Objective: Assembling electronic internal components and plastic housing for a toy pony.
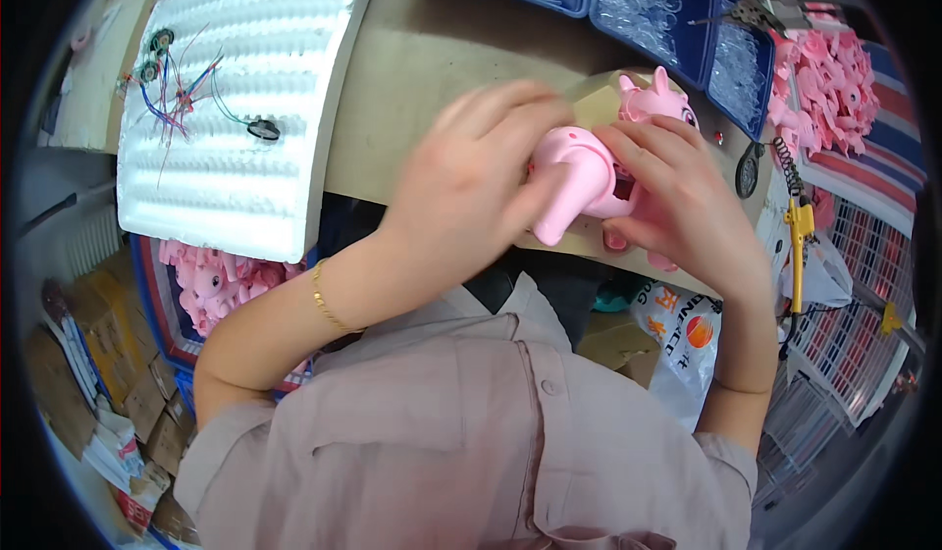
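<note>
A pink plastic toy animal (571, 189) is held between my two hands over the table's near edge. It has a smooth, tapering part pointing toward me and an opening in its body. My right hand (677, 182) is closed round its right side, fingers over the top and thumb below. On the left, my left hand (481, 172) is blurred by motion; its thumb lies across the pink part and its fingers curl behind it. Just beyond my right fingers a pink toy head (650, 97) with ears and an eye shows; whether it joins the held body is hidden.
Blue trays (677, 54) of clear plastic pieces line the table's far side. Pliers (775, 5) and a pile of pink toy parts (829, 89) are at right, near a yellow-handled tool (800, 226). White foam (235, 177) holds wired parts (182, 94); a crate (169, 300) with pink pieces stands below.
</note>
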### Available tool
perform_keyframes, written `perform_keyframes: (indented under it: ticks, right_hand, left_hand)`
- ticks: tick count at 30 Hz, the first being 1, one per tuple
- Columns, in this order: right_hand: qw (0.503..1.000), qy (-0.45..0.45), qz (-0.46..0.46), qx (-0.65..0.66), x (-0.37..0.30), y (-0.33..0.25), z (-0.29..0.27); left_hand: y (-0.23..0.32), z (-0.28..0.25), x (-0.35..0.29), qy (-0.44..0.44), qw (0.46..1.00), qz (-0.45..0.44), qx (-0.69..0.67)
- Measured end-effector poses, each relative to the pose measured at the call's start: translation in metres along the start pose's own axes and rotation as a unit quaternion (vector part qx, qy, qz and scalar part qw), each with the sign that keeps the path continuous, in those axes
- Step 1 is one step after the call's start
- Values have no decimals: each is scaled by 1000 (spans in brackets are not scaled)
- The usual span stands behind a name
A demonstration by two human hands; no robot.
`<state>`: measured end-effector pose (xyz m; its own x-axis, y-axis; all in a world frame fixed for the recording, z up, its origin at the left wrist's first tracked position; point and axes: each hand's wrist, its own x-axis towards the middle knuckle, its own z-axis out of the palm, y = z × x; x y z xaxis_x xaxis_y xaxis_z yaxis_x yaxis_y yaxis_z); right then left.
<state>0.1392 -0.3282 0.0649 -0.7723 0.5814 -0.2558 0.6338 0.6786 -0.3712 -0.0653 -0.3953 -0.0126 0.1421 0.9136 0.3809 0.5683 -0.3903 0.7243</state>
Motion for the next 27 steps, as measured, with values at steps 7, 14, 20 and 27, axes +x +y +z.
perform_keyframes:
  ticks: [7, 14, 20, 27]
  right_hand:
    - [992, 106, -57, 29, -13, 13, 5]
    - [689, 81, 319, 645, -99, 3, 46]
    - [563, 160, 274, 763, -65, -29, 73]
    - [700, 154, 294, 632, -90, -8, 54]
  left_hand:
    - [28, 8, 50, -174, 981, 83, -14]
    - [46, 8, 74, -356, 913, 138, 145]
    - [53, 10, 75, -337, 922, 107, 157]
    - [57, 11, 76, -348, 913, 101, 190]
